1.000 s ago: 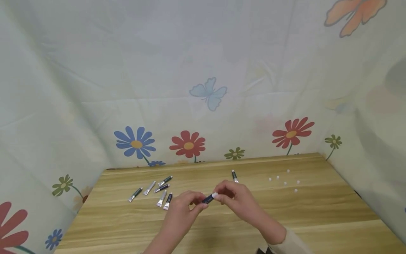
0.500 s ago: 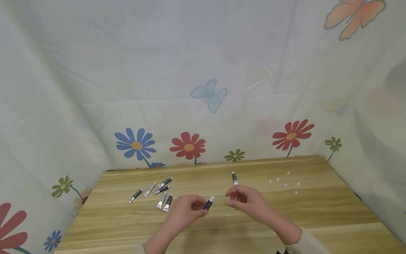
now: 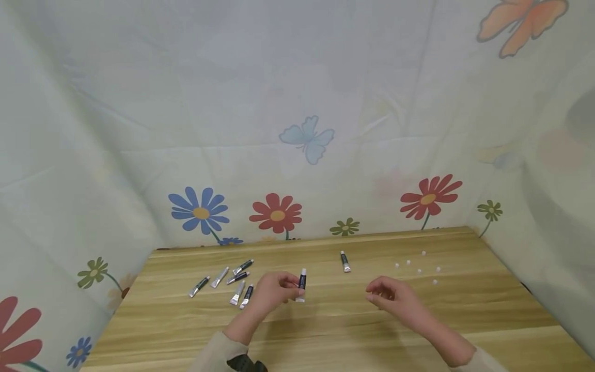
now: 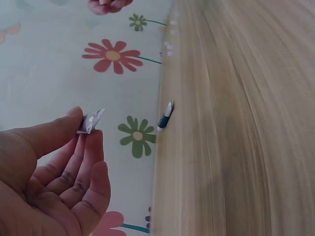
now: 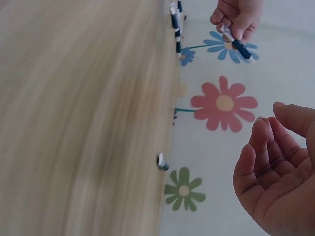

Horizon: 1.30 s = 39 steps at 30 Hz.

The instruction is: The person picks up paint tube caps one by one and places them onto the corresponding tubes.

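Between its thumb and fingers my left hand (image 3: 275,292) pinches a small dark-blue paint tube (image 3: 302,283), held upright above the table with its white cap on top. In the left wrist view only the tube's silver crimped end (image 4: 92,121) shows past the fingertips. My right hand (image 3: 395,299) hovers to the right, apart from the tube. Its fingers are loosely bent, and the right wrist view shows a gap between thumb and fingers with nothing in it. Beyond the hands lies a dark-green paint tube (image 3: 345,261).
Several paint tubes (image 3: 237,293) lie grouped on the left of the wooden table (image 3: 325,336). Several small white caps or beads (image 3: 419,271), too small to tell which, are scattered at the right. A flower-printed cloth (image 3: 232,155) hangs behind the table.
My right hand has let go of the tube's white cap and moved right. My left hand has turned the tube upright and drawn slightly left, still pinching it.
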### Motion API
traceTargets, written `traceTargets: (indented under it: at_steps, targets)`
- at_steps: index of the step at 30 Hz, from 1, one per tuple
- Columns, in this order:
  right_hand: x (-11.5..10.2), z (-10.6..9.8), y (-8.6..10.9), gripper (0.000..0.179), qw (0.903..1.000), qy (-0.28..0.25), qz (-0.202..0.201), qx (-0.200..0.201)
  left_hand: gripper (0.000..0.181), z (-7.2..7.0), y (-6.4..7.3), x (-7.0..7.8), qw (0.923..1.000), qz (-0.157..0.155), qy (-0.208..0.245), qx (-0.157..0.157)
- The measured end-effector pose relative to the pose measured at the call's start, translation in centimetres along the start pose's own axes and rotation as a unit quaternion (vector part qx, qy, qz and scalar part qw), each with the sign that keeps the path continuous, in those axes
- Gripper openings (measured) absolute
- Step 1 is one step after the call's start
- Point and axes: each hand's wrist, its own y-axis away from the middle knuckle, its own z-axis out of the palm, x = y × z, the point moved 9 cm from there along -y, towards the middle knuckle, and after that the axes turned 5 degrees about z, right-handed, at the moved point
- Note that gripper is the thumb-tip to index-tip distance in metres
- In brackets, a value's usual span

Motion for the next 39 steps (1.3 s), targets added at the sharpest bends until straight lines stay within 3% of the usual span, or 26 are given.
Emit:
traceTargets:
  at_steps: [10, 19, 27, 34, 39]
  targets:
    - [3.2, -2.8, 1.0, 0.019, 0.9992, 0.015, 0.013, 0.034, 0.026, 0.8, -3.3, -0.8, 0.9976, -0.031, 0.061, 0.004]
    - [5.0, -5.8, 1.2, 0.018, 0.9946, 0.064, 0.032, 0.076, 0.028, 1.5, -5.3, -1.2, 0.9953, -0.055, 0.079, 0.010]
    - [6.6, -8.4, 1.6, 0.018, 0.9891, 0.069, 0.065, 0.113, 0.030, 2.3, -7.2, -2.2, 0.9909, -0.083, 0.101, 0.030]
    - [8.0, -9.9, 1.7, 0.020, 0.9852, 0.080, 0.089, 0.123, 0.028, 3.1, -8.6, -3.0, 0.9858, -0.098, 0.128, 0.047]
    - [9.5, -10.9, 1.7, 0.024, 0.9804, 0.106, 0.110, 0.124, 0.027, 4.1, -9.1, -3.2, 0.9819, -0.090, 0.160, 0.046]
